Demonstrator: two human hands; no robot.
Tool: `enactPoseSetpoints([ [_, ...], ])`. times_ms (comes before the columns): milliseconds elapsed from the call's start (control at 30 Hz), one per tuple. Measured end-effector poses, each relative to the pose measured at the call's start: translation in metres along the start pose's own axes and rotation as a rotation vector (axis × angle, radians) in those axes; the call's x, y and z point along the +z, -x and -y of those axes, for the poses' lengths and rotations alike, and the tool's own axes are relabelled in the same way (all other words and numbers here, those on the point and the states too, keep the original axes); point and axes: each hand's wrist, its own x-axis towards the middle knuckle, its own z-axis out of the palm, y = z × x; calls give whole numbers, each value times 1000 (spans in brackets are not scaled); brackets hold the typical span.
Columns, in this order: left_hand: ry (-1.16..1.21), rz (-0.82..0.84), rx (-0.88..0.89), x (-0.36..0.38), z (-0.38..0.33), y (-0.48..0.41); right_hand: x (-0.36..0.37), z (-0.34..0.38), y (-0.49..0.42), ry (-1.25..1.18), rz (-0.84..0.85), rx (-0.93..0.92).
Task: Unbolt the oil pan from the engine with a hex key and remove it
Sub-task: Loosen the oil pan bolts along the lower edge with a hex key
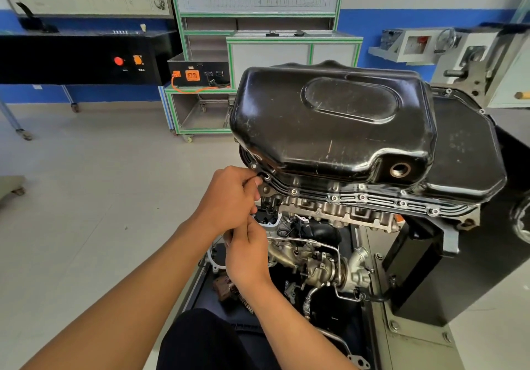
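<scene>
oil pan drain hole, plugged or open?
Open: the drain hole in the oil pan shows a bare, hollow bore, with no plug head in it.

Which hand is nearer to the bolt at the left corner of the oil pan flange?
Left. The left hand pinches a hex key right at the corner bolt; the right hand sits lower, apart from it.

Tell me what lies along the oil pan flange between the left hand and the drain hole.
In the head view, seated bolt heads line the flange between the left hand and the drain hole.
</scene>
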Motion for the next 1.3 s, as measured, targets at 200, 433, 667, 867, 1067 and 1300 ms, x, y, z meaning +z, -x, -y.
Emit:
enactPoseSetpoints([
  [200, 27, -37, -4, 7, -2, 4, -9, -6, 0, -40, 8, 2],
  [433, 45, -28, -53, 12, -11, 7, -20, -7, 3, -8, -11, -51],
  [667, 100, -6, -139, 23, -21, 8, -40, -5, 6, 29, -18, -35],
  [867, 26, 54, -120, 14, -19, 4, -26, -1, 6, 22, -12, -21],
  [1067, -37, 102, -73, -6, -14, -2, 9, 5, 4, -32, -77, 11],
  [1300, -118, 246, 10, -15, -16, -10, 30, 5, 2, -78, -161, 3],
])
